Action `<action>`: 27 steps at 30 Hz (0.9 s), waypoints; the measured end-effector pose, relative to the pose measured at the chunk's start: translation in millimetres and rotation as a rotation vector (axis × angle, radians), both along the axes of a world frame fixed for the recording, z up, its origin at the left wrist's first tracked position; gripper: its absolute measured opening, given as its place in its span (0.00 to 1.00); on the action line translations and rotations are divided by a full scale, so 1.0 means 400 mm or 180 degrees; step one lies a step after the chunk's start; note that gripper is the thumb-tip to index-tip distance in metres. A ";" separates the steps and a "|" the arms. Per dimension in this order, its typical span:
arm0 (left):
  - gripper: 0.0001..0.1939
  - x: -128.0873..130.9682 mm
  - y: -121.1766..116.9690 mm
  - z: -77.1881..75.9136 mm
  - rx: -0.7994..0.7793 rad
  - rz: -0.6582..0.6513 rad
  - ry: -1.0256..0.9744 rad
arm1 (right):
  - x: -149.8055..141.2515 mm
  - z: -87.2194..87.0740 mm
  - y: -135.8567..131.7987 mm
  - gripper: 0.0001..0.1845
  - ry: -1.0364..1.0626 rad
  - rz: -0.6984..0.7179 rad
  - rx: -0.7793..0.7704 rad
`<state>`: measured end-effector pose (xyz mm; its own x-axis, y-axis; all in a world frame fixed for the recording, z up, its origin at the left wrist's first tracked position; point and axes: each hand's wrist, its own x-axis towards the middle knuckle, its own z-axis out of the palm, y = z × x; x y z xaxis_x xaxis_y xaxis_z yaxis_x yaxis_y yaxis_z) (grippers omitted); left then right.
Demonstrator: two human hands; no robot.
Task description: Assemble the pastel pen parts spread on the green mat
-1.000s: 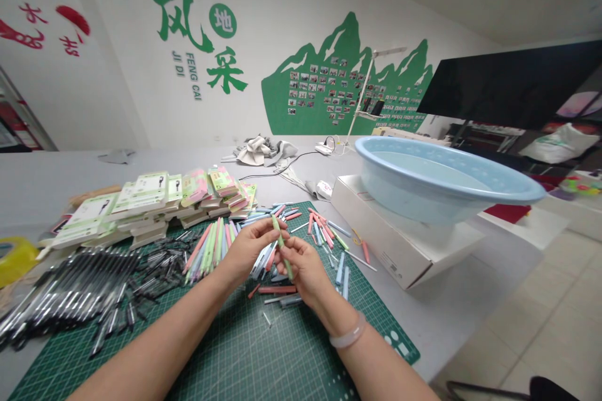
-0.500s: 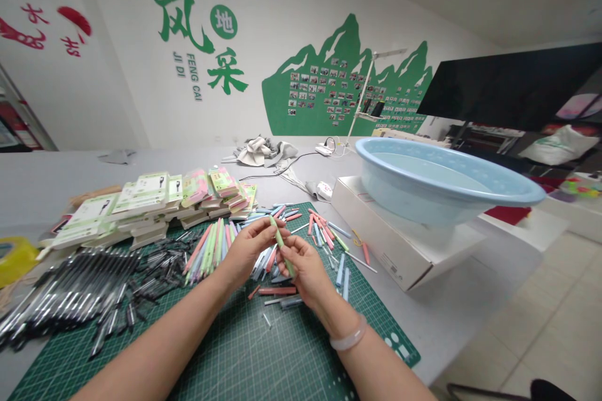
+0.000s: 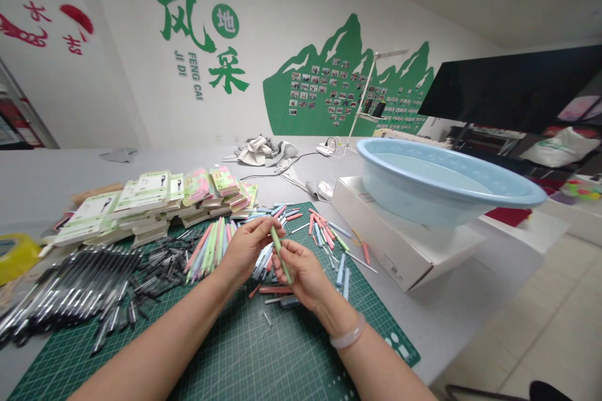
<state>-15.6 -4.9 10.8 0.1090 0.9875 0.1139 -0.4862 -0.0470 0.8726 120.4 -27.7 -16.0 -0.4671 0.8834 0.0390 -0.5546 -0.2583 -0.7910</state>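
A light green pen (image 3: 280, 253) is held slantwise above the green cutting mat (image 3: 226, 351). My left hand (image 3: 249, 244) pinches its upper end, and the fingers of my right hand (image 3: 303, 269) are closed round its lower part. Behind and below the hands lie several pastel pens and pen parts, partly hidden by the fingers. A fan of coloured pens (image 3: 214, 247) rests just left of my left hand. Near my right wrist are blue pen barrels (image 3: 347, 282), and a red barrel (image 3: 275, 290) lies under the hands.
Black clear-barrelled pens (image 3: 84, 282) and small black parts (image 3: 164, 263) cover the mat's left side. Behind them are piled boxes (image 3: 145, 191). A blue basin (image 3: 437, 188) stands on a white box (image 3: 399, 250) at the right. Grey gloves (image 3: 263, 150) lie at the back; yellow tape (image 3: 16, 254) sits far left.
Both hands stay over the same spot with the green pen between them. My right hand's grip on it has shifted slightly, and the view has moved a little.
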 end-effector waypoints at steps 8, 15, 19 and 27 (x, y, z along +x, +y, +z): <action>0.07 -0.049 0.054 -0.030 -0.0921 0.0615 -0.0831 | 0.038 0.051 -0.006 0.24 -0.0180 0.0158 0.0675; 0.06 -0.023 0.040 -0.044 -0.1067 0.0383 -0.1042 | 0.031 0.029 0.003 0.20 -0.0219 -0.0104 0.0847; 0.06 -0.011 0.037 -0.058 -0.1129 0.0322 -0.1075 | 0.033 0.033 0.004 0.18 -0.0225 -0.0302 0.0869; 0.07 -0.014 0.031 -0.049 -0.1051 0.0327 -0.1001 | 0.030 0.038 0.000 0.17 -0.0258 -0.0195 0.0902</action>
<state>-21.2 7.6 -9.0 0.0193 0.9803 -0.1965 -0.7368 0.1468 0.6600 132.5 -27.8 -0.9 -0.4249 0.8693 0.2526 -0.4943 0.0109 -0.8692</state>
